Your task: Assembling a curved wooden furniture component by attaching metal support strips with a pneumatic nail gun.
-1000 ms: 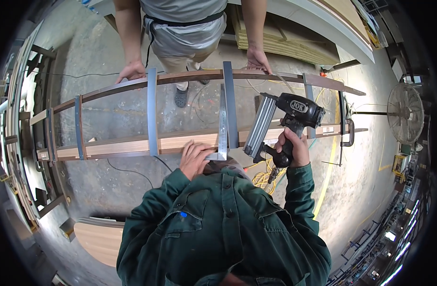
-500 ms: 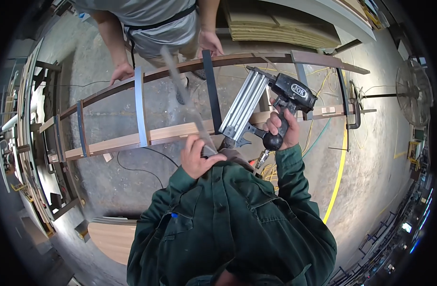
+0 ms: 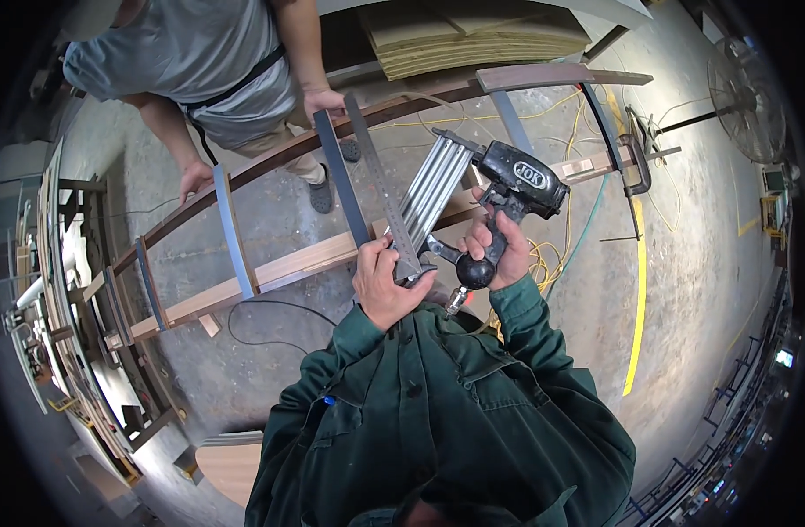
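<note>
Left hand (image 3: pixel 385 288) holding square (image 3: pixel 380 183), right hand (image 3: pixel 506 253) nailer (image 3: pixel 510 170)

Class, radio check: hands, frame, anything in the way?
Left hand holding square; right hand gripping nailer. Frame partly hidden behind nailer. Co-worker's hands at far rail.

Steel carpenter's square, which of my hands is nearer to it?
Your left. The left hand holds the steel carpenter's square at its lower end; the right hand is off to its right, gripping the nail gun.
</note>
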